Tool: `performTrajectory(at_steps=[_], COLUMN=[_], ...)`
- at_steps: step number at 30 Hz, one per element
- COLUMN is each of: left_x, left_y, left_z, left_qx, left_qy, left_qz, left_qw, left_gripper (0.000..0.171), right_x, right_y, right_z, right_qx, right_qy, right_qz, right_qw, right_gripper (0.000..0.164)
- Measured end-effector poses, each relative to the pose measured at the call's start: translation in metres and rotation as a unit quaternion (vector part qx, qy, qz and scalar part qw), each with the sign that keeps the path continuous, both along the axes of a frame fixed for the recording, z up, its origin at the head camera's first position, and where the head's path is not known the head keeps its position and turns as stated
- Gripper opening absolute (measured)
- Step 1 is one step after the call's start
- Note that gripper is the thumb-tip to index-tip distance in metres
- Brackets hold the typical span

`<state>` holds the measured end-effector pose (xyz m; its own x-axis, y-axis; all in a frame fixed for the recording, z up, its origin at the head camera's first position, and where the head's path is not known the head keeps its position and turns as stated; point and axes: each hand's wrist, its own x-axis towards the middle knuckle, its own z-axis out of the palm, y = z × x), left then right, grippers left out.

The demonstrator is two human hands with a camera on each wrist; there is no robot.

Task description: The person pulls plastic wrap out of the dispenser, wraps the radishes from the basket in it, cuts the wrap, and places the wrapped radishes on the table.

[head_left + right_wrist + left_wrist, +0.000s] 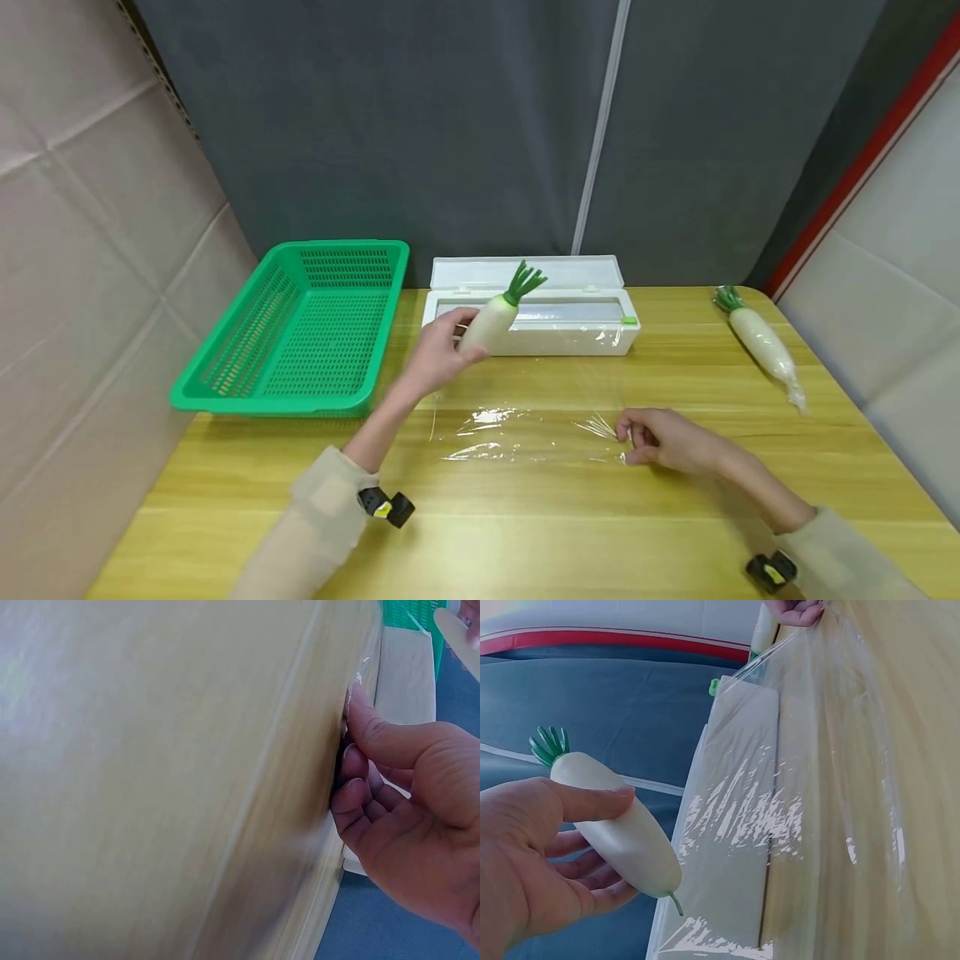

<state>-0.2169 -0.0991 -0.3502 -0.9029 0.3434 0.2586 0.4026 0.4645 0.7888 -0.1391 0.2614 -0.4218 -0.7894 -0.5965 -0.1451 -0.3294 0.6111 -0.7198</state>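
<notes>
My left hand [442, 351] grips a white radish [491, 322] with green leaf stubs, held up in front of the white dispenser box [570, 340]. In the left wrist view, the thumb and fingers wrap around the radish [622, 817], its thin root tip pointing down. A clear sheet of plastic wrap [495, 421] stretches from the box toward the front over the table. At the sheet's front right corner, my right hand [671, 440] pinches the film between thumb and fingers. The right wrist view shows the right hand [412, 780] with its fingers curled at the film's edge.
A green plastic basket [378, 333] stands at the left of the wooden table [525, 533]. Another radish [761, 337], wrapped in film, lies at the right. The box's lid [525, 272] stands raised. A dark curtain [412, 125] hangs behind.
</notes>
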Motion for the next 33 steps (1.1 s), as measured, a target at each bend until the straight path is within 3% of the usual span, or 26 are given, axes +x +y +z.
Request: performTrajectory(at_steps=[14, 23, 33], left_x=[0.003, 0.006, 0.012], left_y=[0.031, 0.044, 0.05], left_z=[-0.022, -0.037, -0.046], left_qx=[-0.064, -0.119, -0.173], left_qy=[0.0, 0.003, -0.014], left_qz=[-0.042, -0.087, -0.083], left_qw=[0.9971, 0.9891, 0.9814], left_gripper=[0.054, 0.053, 0.058], right_x=[0.0, 0.001, -0.002], right_y=[-0.001, -0.002, -0.003], right_z=[0.0, 0.003, 0.004], right_qx=[0.005, 0.011, 0.014], right_qy=[-0.011, -0.024, -0.03], right_qz=[-0.007, -0.015, -0.008], right_qw=[1.0, 1.0, 0.999], right_gripper=[0.018, 0.017, 0.019])
